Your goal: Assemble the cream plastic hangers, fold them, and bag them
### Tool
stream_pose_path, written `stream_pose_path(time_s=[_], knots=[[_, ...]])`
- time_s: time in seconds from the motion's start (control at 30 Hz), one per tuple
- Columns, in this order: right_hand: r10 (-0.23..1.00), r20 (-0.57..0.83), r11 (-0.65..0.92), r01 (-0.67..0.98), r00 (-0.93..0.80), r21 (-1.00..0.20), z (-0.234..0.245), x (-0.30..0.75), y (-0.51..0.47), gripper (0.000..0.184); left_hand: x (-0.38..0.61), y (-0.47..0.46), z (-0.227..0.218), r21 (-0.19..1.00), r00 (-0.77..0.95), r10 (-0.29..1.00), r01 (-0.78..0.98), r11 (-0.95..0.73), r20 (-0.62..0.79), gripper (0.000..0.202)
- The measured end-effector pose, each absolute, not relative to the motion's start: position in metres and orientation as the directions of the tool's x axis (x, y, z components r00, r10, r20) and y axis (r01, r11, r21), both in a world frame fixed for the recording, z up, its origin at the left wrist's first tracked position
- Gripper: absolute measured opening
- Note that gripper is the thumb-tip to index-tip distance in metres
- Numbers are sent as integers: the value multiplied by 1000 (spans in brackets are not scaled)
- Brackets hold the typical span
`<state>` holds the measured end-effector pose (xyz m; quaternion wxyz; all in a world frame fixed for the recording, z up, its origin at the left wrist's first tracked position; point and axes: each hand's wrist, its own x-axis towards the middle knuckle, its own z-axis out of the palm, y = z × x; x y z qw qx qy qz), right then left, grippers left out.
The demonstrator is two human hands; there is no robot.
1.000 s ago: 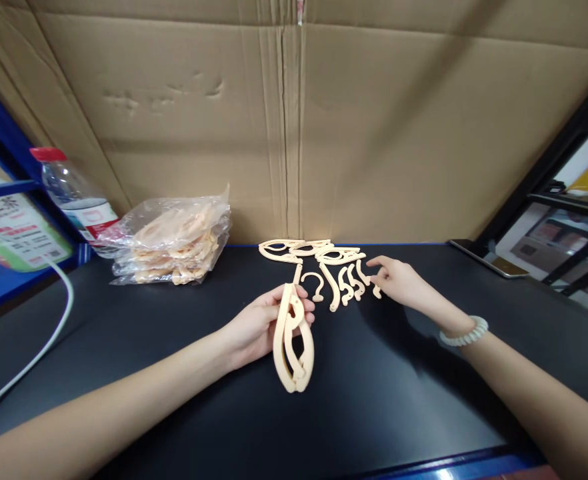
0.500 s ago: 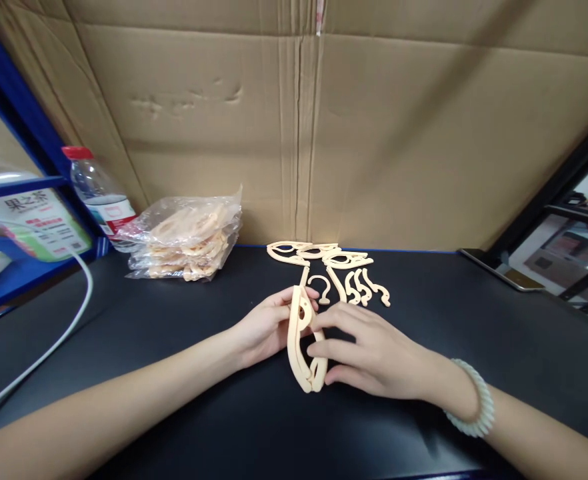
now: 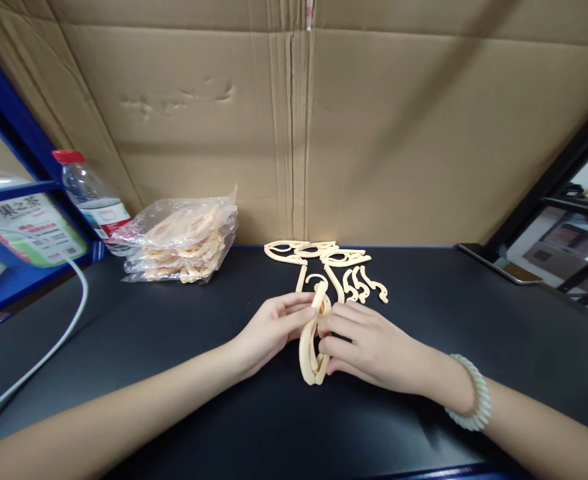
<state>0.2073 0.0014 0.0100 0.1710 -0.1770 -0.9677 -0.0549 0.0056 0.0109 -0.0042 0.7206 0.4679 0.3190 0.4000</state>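
Note:
A cream plastic folding hanger [image 3: 305, 353], folded with its arms together, is held upright over the black table between both hands. My left hand [image 3: 269, 333] pinches its upper part from the left, the thumb in front. My right hand [image 3: 374, 343] grips its right side with bent fingers, which hide part of it. Just behind the hands lie a loose curved hook [image 3: 317, 277] and a straight-ish hanger arm [image 3: 333, 283]. To their right are several S-shaped hooks [image 3: 362, 285]. Farther back, folded hanger frames [image 3: 279, 258] lie in an overlapping row.
Clear bags of cream hanger parts [image 3: 181, 233] are stacked at the back left, beside a red-capped bottle [image 3: 107, 215]. A white cable [image 3: 69, 327] runs along the left. Cardboard [image 3: 199, 133] walls the back. A flat metal-edged object [image 3: 504, 264] lies at the back right.
The hanger has turned and shifted slightly right. My left thumb has come round to its front, and my right fingers have closed in on its side.

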Motion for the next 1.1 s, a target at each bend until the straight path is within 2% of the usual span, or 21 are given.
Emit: stream_pose_path(time_s=[0.1, 0.27, 0.43, 0.57, 0.7, 0.93, 1.1], knots=[[347, 344, 922, 385, -873, 47, 11, 210, 2, 14, 8, 7, -6, 965, 444, 893, -199, 170, -65, 32], [332, 373, 918, 387, -866, 84, 13, 211, 2, 11, 9, 5, -9, 978, 340, 941, -191, 78, -8, 28], [383, 334, 909, 415, -861, 27, 10, 211, 1, 10, 11, 3, -6, 979, 254, 967, -197, 61, -9, 19], [406, 327, 897, 440, -854, 36, 5, 209, -1, 10, 12, 2, -5, 974, 216, 976, -218, 60, -12, 18], [407, 363, 884, 462, -838, 74, 2, 205, -4, 17, 12, 2, -6, 969, 209, 978, -238, 63, -12, 20], [463, 351, 844, 526, -814, 103, -2, 201, -10, 13, 13, 3, -7, 962, 202, 979, -271, 37, 19, 28], [487, 379, 815, 565, -787, 126, -9, 203, -8, 19, 13, 0, -6, 990, 249, 966, -135, -39, 73, 26]])
